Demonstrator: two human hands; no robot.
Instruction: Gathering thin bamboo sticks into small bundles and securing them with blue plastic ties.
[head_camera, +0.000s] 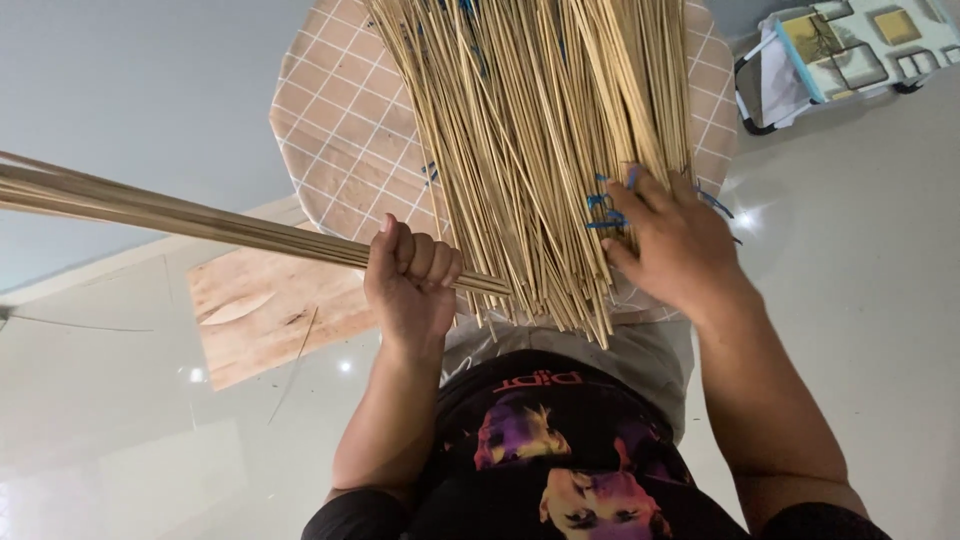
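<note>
My left hand (410, 280) is curled into a fist around a small bundle of thin bamboo sticks (200, 218); the grip is tight, all four fingers wrapped over them. The bundle runs out from my fist toward nine o'clock, past the edge of view, and its short ends poke out at three o'clock, touching the near edge of the big pile.

That big pile of sticks (530, 130) lies on a round table (340, 130) covered with a beige checked cloth. The sticks fan from twelve o'clock down toward me, their cut ends overhanging the table's near rim at six o'clock. Bits of blue tie (603, 205) show among them near my right hand.

My right hand (675, 245) lies flat on the pile's three-o'clock side — fingers spread and pressed against the sticks, palm down. Its grip is open and closes on nothing; the fingertips just touch the sticks and the blue tie.

Below the table at eight o'clock a pale wooden board (270, 315) lies on the glossy light floor (860, 300), with one stray stick (295, 365) across its edge. At two o'clock, well apart from the table, a frame with a patterned cover (850, 40) stands on the floor. My black printed shirt (560, 460) fills the view at six o'clock.
</note>
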